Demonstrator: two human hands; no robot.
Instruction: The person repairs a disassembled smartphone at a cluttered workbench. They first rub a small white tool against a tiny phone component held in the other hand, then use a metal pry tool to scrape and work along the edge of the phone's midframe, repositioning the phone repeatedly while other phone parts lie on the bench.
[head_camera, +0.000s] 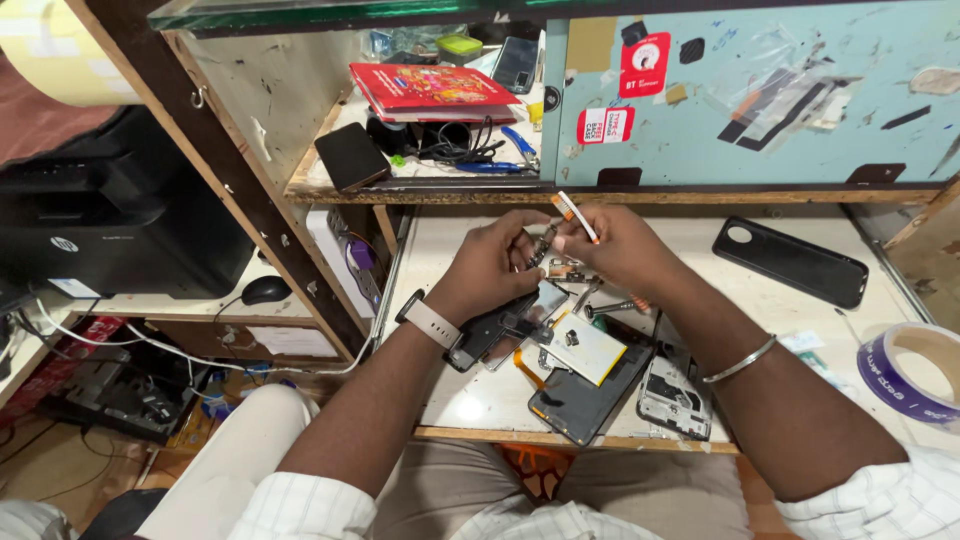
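Note:
My left hand (487, 262) and my right hand (612, 248) meet above the worktop, both pinching a small dark metal part (541, 243). My right hand also grips a small brush with an orange and white handle (577, 217) that sticks up between the fingers. Under the hands lies an opened phone (590, 390) with its battery (583, 351) showing, and other loose phone pieces (676, 392) lie beside it. A screwdriver (612, 307) rests by my right wrist.
A black phone back cover (790, 262) lies at the right of the worktop (470, 400). A purple tape roll (908, 372) sits at the right edge. The shelf above holds a red book (430, 88), a black wallet (351, 155) and cables. A printer (110, 225) and mouse (266, 290) stand left.

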